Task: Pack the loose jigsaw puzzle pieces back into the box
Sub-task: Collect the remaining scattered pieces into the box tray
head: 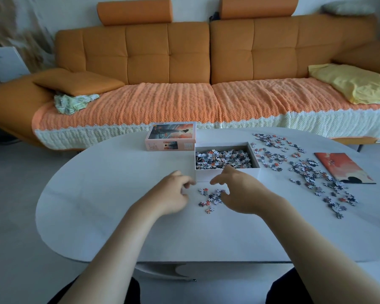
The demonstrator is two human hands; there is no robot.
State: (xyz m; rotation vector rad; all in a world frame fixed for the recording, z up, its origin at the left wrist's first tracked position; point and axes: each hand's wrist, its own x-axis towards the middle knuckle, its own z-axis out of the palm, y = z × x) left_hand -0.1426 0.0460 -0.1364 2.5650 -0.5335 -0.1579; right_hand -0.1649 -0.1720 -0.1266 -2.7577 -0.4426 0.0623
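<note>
An open white box (226, 173) stands on the white oval table (110, 194), partly filled with puzzle pieces (223, 158). In front of the box lies a small cluster of loose pieces (211, 198). My left hand (169, 194) hovers just left of that cluster, fingers curled, with nothing visibly held. On the cluster's right edge is my right hand (239, 191), its fingers bent over the pieces and its thumb touching them. A wide scatter of loose pieces (305, 170) covers the table right of the box.
The box lid (171, 139) with the picture lies behind and left of the box. A flat orange picture sheet (343, 167) lies at the far right. An orange sofa (184, 62) stands behind the table. The table's near edge is close to my knees.
</note>
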